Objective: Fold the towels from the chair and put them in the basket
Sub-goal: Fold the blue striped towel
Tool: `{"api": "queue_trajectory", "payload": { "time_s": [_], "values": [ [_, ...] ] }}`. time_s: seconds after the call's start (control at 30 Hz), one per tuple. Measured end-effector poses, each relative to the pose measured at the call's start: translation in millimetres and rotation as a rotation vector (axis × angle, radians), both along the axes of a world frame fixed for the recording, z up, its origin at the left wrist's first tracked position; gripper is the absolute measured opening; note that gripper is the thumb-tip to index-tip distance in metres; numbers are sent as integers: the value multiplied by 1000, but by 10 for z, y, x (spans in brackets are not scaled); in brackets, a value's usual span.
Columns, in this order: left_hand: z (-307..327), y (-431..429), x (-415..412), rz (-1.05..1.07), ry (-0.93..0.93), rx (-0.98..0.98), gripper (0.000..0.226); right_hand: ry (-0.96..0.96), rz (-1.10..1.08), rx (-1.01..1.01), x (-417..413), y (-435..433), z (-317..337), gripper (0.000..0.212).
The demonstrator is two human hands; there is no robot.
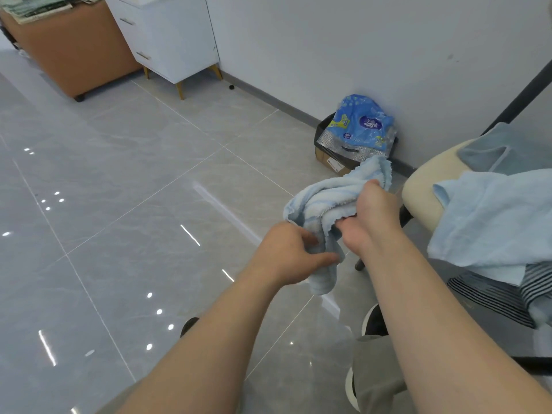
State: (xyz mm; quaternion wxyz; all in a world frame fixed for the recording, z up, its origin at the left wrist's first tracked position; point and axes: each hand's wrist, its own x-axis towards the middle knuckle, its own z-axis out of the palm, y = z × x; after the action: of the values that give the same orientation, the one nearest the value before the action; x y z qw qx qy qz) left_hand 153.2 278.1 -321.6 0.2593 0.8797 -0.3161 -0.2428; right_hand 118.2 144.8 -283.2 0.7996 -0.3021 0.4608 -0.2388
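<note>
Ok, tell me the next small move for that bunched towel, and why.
Probably pull it out flat first: the light blue towel hangs crumpled in mid-air, gripped by the right hand and pinched lower down by the left hand, so no edge lies straight enough to fold yet.

A crumpled light blue towel (pixel 325 204) is held above the grey tiled floor (pixel 119 204) by both hands. Its upper part is gripped by the right hand (pixel 372 216), while its hanging lower end is pinched by the left hand (pixel 286 252). To the right, more blue towels (pixel 490 219) are draped over a cream chair (pixel 424 180). A blue plastic package (pixel 361 124) is seen against the wall, resting on a cardboard box (pixel 331 159).
</note>
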Motion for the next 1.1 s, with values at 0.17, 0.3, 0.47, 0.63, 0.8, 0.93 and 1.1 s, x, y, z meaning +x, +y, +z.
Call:
{"api": "queue_trajectory", "payload": {
  "time_s": [0.17, 0.3, 0.47, 0.63, 0.8, 0.93, 1.1],
  "values": [
    [-188, -150, -86, 114, -95, -46, 44, -51, 33, 98, 34, 60, -7, 26],
    [-151, -138, 24, 144, -146, 6, 37, -39, 49, 92, 27, 36, -10, 20],
    [84, 84, 295, 208, -179, 97, 24, 171, 115, -173, -59, -156, -63, 20],
    [207, 329, 447, 232, -154, 75, 25, 625, 388, -860, -124, -247, -167, 43],
    [281, 408, 452, 225, 58, -45, 24, 919, 618, -1062, -143, -256, -262, 53],
    [316, 399, 476, 341, 251, -203, 20, 875, 685, -987, -121, -189, -248, 50],
    [339, 372, 529, 570, 515, -343, 11, 449, 797, -800, -118, 36, -70, 26]
  ]
}}
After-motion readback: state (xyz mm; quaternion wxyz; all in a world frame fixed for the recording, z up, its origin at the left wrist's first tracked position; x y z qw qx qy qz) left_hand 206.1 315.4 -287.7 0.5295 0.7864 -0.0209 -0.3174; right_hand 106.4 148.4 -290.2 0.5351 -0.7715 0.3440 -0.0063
